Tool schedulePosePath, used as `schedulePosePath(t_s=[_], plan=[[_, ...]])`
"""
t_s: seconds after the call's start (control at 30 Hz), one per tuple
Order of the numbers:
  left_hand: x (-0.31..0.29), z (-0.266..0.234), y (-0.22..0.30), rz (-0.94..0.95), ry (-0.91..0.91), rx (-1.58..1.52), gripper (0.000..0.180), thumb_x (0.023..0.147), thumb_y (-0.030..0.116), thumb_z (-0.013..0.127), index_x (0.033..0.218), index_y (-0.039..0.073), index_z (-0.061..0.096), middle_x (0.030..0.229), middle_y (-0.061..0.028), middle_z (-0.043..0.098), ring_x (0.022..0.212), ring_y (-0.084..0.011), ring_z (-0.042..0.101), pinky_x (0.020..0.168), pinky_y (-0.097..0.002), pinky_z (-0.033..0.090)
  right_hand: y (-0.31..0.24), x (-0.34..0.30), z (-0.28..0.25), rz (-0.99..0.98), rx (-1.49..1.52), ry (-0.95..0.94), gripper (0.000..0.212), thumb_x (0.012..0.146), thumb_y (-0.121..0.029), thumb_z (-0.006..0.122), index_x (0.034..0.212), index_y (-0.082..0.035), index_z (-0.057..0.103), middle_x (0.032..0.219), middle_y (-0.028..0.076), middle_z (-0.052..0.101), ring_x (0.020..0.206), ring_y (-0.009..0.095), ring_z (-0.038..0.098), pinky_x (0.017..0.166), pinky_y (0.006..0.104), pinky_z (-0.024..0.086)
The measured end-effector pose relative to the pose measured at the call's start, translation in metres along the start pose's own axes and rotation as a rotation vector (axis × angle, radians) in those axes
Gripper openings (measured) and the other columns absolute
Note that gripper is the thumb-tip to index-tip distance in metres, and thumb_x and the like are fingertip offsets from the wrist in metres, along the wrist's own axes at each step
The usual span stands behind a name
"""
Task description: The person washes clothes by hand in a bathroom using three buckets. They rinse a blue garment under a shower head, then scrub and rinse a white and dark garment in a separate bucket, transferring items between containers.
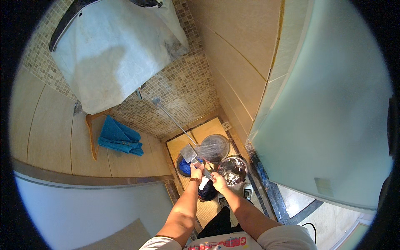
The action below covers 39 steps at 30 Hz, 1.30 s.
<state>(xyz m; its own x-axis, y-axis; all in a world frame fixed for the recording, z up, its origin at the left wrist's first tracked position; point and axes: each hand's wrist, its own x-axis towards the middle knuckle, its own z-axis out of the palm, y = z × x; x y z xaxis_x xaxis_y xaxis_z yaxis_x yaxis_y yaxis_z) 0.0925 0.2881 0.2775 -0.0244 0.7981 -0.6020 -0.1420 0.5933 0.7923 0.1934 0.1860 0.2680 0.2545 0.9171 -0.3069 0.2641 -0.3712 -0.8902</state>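
A square grey hand shower (188, 153) sprays water to the right, into a round basin (222, 145). My left hand (196, 170) is closed round its handle just below the head. Nearer to me, my right hand (218, 182) is closed on the handle's lower end. Left of my left hand stands a dark bucket with blue cloth (184, 167) in it. Below both hands, another container holds dark cloth (207, 193) with a white piece (203, 183) on top. A basin of water (232, 170) with a bright, rippled surface stands right of my right hand.
A thin metal hose or rod (175, 121) runs down from the mosaic wall (183, 93). A blue towel (119, 136) and a wooden hanger (91, 135) hang at left, under a large whitish sheet (112, 54). Frosted glass (325, 125) stands at right. My shoes (247, 191) are close to the basins.
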Motion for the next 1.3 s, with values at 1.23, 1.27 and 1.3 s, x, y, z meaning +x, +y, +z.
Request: schedulePosePath(t_s=[1.23, 1.27, 1.3], plan=[[-0.018, 0.012, 0.021, -0.072, 0.031, -0.055, 0.052, 0.076, -0.004, 0.059, 0.117, 0.013, 0.032, 0.094, -0.0045, 0.048, 0.076, -0.0205, 0.053, 0.064, -0.0348, 0.048, -0.011, 0.001, -0.014, 0.028, -0.032, -0.071, 0.024, 0.072, -0.008, 0.052, 0.095, -0.013, 0.057, 0.082, 0.014, 0.061, 0.078, 0.032, 0.059, 0.068, 0.0394, 0.046], [-0.02, 0.012, 0.02, -0.081, 0.045, -0.066, 0.05, 0.076, -0.004, 0.059, 0.116, 0.013, 0.034, 0.094, -0.0043, 0.048, 0.076, -0.0204, 0.052, 0.064, -0.0347, 0.048, -0.013, 0.001, -0.015, 0.033, -0.045, -0.078, 0.024, 0.072, -0.008, 0.052, 0.095, -0.013, 0.057, 0.082, 0.014, 0.061, 0.078, 0.032, 0.059, 0.068, 0.0395, 0.046], [-0.02, 0.014, 0.021, -0.087, 0.054, -0.077, 0.048, 0.076, -0.004, 0.058, 0.114, 0.013, 0.035, 0.093, -0.0041, 0.048, 0.076, -0.0202, 0.052, 0.064, -0.0346, 0.048, -0.011, 0.001, -0.015, 0.03, -0.04, -0.076, 0.025, 0.072, -0.009, 0.051, 0.096, -0.014, 0.057, 0.082, 0.014, 0.061, 0.079, 0.032, 0.059, 0.068, 0.0394, 0.046]])
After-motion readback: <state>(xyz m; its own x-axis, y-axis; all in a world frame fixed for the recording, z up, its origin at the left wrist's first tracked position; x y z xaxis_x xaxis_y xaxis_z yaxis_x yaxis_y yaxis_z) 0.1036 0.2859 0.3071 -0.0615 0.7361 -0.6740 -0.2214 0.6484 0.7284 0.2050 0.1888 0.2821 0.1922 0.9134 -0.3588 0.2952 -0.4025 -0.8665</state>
